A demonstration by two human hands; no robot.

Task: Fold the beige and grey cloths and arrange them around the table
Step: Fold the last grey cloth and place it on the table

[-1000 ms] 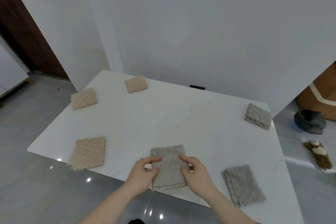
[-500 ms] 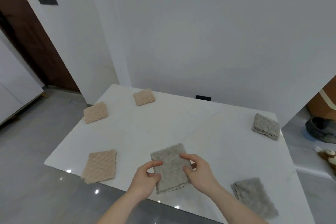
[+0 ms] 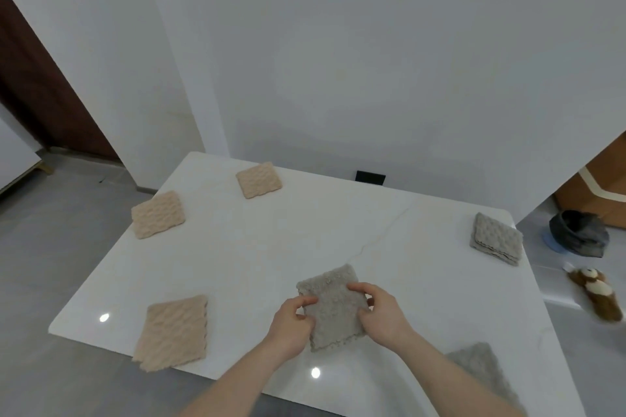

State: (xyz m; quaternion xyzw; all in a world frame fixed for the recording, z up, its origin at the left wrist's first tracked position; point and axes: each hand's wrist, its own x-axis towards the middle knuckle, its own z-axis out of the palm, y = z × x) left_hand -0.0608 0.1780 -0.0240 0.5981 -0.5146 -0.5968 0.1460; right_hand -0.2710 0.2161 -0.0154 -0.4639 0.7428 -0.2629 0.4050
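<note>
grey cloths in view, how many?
3: one held in both hands at the near edge, one folded at the far right corner, one near right, partly cut off.

Soft, even indoor light, 2 glare spots on the glossy table (image 3: 338, 213), edges blurred and wide-angle bent.

Three beige cloths (image 3: 171, 332) lie folded at left; grey cloths (image 3: 333, 308) sit at middle bottom and right.
</note>
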